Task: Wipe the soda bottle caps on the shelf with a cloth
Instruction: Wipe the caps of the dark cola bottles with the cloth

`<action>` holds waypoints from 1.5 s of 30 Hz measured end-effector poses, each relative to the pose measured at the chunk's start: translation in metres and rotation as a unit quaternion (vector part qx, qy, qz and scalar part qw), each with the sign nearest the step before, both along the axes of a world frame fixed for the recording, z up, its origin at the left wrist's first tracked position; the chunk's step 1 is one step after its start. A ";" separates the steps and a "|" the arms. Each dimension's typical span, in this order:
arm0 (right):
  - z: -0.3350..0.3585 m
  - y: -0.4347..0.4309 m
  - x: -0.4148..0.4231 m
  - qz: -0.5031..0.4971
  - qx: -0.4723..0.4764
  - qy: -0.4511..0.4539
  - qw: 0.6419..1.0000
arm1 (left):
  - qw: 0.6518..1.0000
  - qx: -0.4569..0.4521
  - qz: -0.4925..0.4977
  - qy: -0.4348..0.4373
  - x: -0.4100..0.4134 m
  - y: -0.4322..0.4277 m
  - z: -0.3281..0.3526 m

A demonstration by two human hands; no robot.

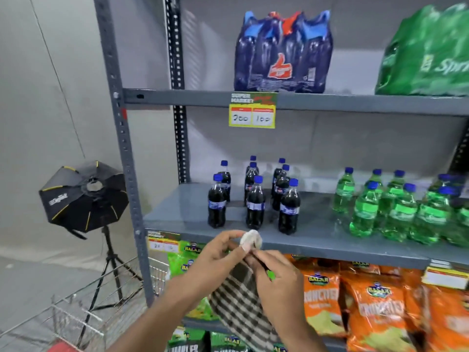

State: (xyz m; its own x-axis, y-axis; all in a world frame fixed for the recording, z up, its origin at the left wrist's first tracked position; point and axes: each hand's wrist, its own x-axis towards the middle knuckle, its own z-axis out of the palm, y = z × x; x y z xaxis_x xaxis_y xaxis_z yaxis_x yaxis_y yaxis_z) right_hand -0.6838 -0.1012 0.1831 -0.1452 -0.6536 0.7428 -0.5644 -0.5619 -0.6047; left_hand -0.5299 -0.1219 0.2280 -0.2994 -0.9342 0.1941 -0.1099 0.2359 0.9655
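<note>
Cloth (241, 308) hangs lengthwise downward, pinched by left hand (215, 260) and right hand (276, 283); soda bottles (255, 199) upright.

Hidden, cropped and blurred parts

The green shrink-wrapped pack (429, 54) runs off the right edge; the checked cloth (241, 306) is partly covered by both hands; the lower price tag (162, 243) is unreadable.

My head camera looks forward and slightly down. It sits close to the shelf (279, 240), facing it.
</note>
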 end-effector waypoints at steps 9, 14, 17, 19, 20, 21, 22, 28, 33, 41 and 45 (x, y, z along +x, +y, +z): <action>-0.008 -0.010 -0.074 0.014 -0.033 -0.023 0.999 | 0.996 -0.026 0.080 -0.013 -0.039 -0.028 0.011; -0.002 -0.033 -0.086 -0.003 -0.031 -0.033 0.999 | 0.991 -0.070 0.116 -0.007 -0.050 -0.070 0.030; 0.011 -0.057 -0.074 -0.012 -0.062 -0.034 0.997 | 0.989 -0.092 0.111 -0.023 -0.057 -0.115 0.040; 0.018 -0.076 -0.064 -0.023 -0.080 -0.033 0.996 | 0.990 -0.094 0.098 -0.038 -0.063 -0.140 0.048; 0.021 -0.086 -0.058 -0.029 -0.081 -0.034 0.996 | 0.991 -0.090 0.088 -0.039 -0.066 -0.152 0.050; 0.022 -0.096 -0.053 -0.036 -0.079 -0.033 0.996 | 0.993 -0.085 0.078 -0.036 -0.068 -0.164 0.053; 0.023 -0.105 -0.049 -0.043 -0.078 -0.029 0.996 | 0.994 -0.079 0.069 -0.030 -0.071 -0.173 0.055; 0.025 -0.143 -0.029 -0.109 -0.066 0.020 0.992 | 0.997 -0.077 -0.019 -0.014 -0.068 -0.208 0.054; 0.026 -0.161 -0.016 -0.171 -0.066 0.060 0.981 | 0.995 -0.064 -0.071 0.026 -0.064 -0.221 0.052; 0.034 -0.173 -0.018 -0.180 -0.076 0.037 0.980 | 0.992 -0.023 -0.120 0.018 -0.064 -0.219 0.056; 0.023 -0.175 -0.020 -0.161 -0.073 0.023 0.984 | 0.992 -0.016 -0.127 0.012 -0.062 -0.219 0.056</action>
State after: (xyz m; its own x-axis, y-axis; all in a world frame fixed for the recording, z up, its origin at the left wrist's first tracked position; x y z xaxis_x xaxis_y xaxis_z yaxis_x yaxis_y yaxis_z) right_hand -0.7043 -0.2759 0.2065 -0.2906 -0.4657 0.8359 -0.7523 -0.4287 -0.5004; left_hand -0.5920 -0.3408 0.2845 -0.5202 -0.8219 0.2321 -0.0207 0.2838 0.9587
